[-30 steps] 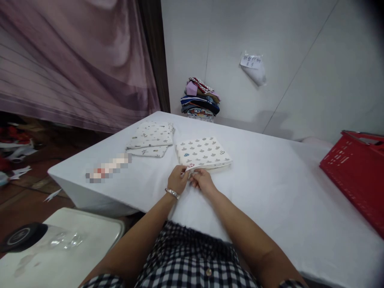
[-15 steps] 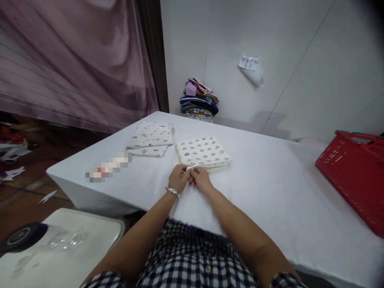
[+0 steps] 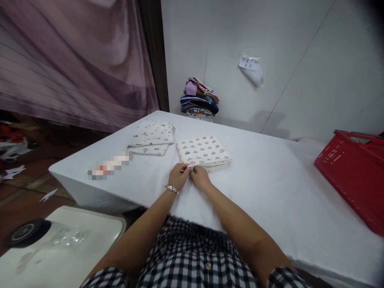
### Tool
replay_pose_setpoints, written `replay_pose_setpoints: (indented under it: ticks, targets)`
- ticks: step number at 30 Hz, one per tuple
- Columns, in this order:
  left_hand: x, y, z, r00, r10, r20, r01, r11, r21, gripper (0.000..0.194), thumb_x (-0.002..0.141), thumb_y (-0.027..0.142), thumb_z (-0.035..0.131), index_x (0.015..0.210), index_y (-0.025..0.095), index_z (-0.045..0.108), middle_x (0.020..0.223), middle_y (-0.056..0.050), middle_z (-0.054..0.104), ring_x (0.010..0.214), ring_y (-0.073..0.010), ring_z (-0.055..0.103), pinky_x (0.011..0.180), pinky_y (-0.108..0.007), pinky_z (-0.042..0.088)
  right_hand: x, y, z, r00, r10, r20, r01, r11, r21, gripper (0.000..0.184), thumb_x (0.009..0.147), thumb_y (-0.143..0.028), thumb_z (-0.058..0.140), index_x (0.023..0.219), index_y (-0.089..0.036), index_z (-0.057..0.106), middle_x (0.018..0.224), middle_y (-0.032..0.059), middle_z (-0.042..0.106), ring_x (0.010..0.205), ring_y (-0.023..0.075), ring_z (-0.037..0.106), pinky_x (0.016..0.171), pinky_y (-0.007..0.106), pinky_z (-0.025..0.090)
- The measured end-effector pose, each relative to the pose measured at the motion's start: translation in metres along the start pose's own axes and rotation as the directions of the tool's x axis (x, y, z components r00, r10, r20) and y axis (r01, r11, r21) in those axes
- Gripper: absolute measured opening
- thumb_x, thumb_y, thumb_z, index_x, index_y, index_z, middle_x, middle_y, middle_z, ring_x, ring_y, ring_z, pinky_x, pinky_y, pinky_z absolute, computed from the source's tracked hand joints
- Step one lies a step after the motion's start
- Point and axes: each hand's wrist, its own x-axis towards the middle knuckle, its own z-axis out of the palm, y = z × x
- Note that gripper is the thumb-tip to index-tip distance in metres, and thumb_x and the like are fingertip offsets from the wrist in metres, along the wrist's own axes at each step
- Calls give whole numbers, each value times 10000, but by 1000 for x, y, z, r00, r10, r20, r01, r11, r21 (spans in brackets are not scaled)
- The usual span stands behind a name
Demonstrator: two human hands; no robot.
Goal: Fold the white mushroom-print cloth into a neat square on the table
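Note:
A folded white cloth (image 3: pixel 204 151) with grey cloud-like prints lies on the white-covered table (image 3: pixel 258 184) in front of me. My left hand (image 3: pixel 179 175) pinches its near left corner, by a small red print. Close beside it, my right hand (image 3: pixel 199 176) has its fingers curled at the same corner, gripping the cloth's edge from below; its fingertips are partly hidden. Further left on the table rests a second folded white cloth (image 3: pixel 151 138) with small dark prints, touched by neither hand.
A blurred-out long item (image 3: pixel 111 166) lies at the table's left. On the right stands a red plastic basket (image 3: pixel 354 176). Folded fabrics are piled in a stack (image 3: pixel 199 100) by the wall. A white stool (image 3: pixel 90 228) at lower left bears a clear bottle with a dark lid (image 3: pixel 28 233).
Both hands stay at the cloth's near corner, with the right fingers tucked slightly further in. The view has shifted very slightly.

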Motion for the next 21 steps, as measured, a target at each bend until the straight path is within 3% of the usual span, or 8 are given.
replay_pose_setpoints:
  ticks: [4, 12, 17, 21]
  targets:
    - [0, 0, 1, 1000, 5, -5, -5, 1000, -27, 176, 780, 333, 538, 861, 230, 655, 834, -8, 630, 738, -129, 593, 635, -254, 518, -3, -3, 1, 999, -20, -37, 15, 989, -145, 246, 866, -268, 440, 854, -157, 659, 855, 83, 689, 764, 166, 587, 644, 244, 367]
    - [-1, -2, 3, 1000, 2, 4, -2, 998, -56, 184, 764, 339, 561, 856, 217, 663, 848, -14, 639, 742, -127, 604, 657, -258, 516, -11, -4, 0, 999, -47, -28, 40, 977, -210, 292, 897, -259, 384, 885, -160, 658, 870, 83, 691, 761, 166, 589, 636, 247, 347]
    - [11, -18, -2, 990, -136, 20, 138, 982, -133, 283, 777, 462, 524, 751, 214, 659, 750, -13, 675, 736, -154, 620, 674, -285, 517, -13, -5, -2, 994, -106, -17, 99, 965, -244, 291, 889, -284, 410, 841, -180, 677, 870, 76, 701, 761, 168, 601, 615, 245, 339]
    - [46, -44, -8, 954, -297, -34, 298, 955, 15, 327, 806, 455, 446, 773, 203, 650, 717, -31, 685, 699, -165, 633, 632, -287, 500, -12, -6, 3, 997, -59, -41, 45, 957, -286, 273, 873, -296, 431, 878, -173, 674, 864, 96, 701, 742, 187, 609, 601, 255, 341]
